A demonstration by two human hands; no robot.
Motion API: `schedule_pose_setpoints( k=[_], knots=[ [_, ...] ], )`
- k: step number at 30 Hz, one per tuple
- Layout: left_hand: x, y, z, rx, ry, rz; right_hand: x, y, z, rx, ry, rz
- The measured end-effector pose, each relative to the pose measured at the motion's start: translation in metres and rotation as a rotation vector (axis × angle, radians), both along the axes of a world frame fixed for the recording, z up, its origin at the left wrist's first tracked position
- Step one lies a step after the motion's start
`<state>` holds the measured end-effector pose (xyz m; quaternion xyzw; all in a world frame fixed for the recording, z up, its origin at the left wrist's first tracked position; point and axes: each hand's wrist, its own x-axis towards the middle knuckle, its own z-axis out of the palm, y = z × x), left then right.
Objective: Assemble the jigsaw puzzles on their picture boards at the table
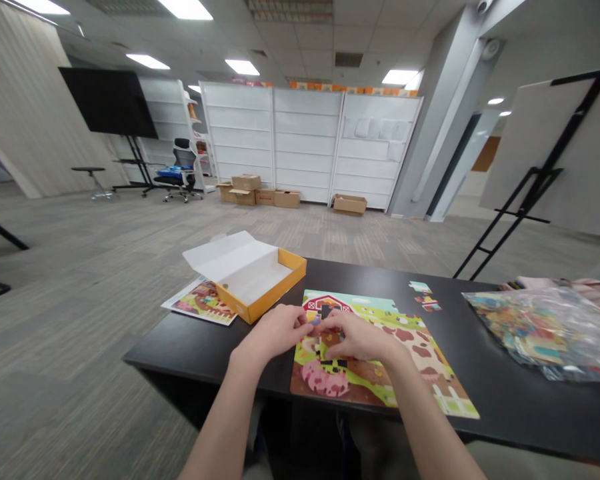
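Jigsaw puzzle, a farm scene with a red barn, a spotted cow and a pink pig, lies flat on a black table with dark gaps showing in its left part. The person's left hand is at the puzzle's left edge, fingers bent and the thumb close to the forefinger; whether it grips a piece cannot be told. The right hand is over the puzzle's left half, half open with fingers curved down and the thumb apart from them; whether a piece sits between them is also unclear.

Just beyond the puzzle's far right corner lie a pale blue-green piece and some red-and-brown pieces. Left of the puzzle stands an open yellow box with white flaps, partly over a printed picture. Right of the puzzle rests a clear plastic bag with colourful contents.
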<state>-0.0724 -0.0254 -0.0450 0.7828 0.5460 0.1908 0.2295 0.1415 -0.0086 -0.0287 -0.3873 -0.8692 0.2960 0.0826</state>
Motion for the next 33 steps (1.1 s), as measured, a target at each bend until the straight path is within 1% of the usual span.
schedule_pose_setpoints(
  k=[7, 9, 12, 14, 18, 21, 23, 25, 28, 33],
  knots=[
    [0.007, -0.001, 0.006, 0.063, 0.084, 0.049, 0.004, 0.001, -0.004, -0.006, 0.054, 0.035],
    [0.009, 0.000, 0.007, 0.068, 0.105, 0.055, 0.007, 0.002, -0.007, -0.031, 0.068, 0.001],
    [0.012, 0.000, 0.008, 0.051, 0.111, 0.053, 0.010, 0.002, -0.010, -0.124, 0.088, -0.071],
    [0.013, 0.001, 0.008, 0.038, 0.111, 0.050, 0.011, 0.002, -0.010, -0.164, 0.096, -0.088],
    [0.012, 0.001, 0.004, 0.005, 0.072, 0.009, 0.013, 0.001, -0.008, -0.113, 0.078, -0.099],
    [0.014, 0.000, 0.004, -0.060, 0.045, -0.060, 0.013, 0.000, -0.006, -0.073, 0.055, -0.092],
    [0.016, -0.002, 0.005, -0.103, 0.053, -0.079, 0.014, -0.001, -0.004, -0.050, 0.039, -0.076],
    [0.019, -0.005, 0.006, -0.119, 0.086, -0.067, 0.014, -0.001, -0.002, -0.037, 0.027, -0.071],
    [0.023, -0.006, 0.006, -0.089, 0.151, -0.027, 0.017, -0.001, -0.002, -0.054, 0.010, -0.101],
    [0.025, -0.005, 0.003, -0.053, 0.220, 0.005, 0.024, 0.001, -0.010, -0.073, -0.005, -0.145]
  ],
)
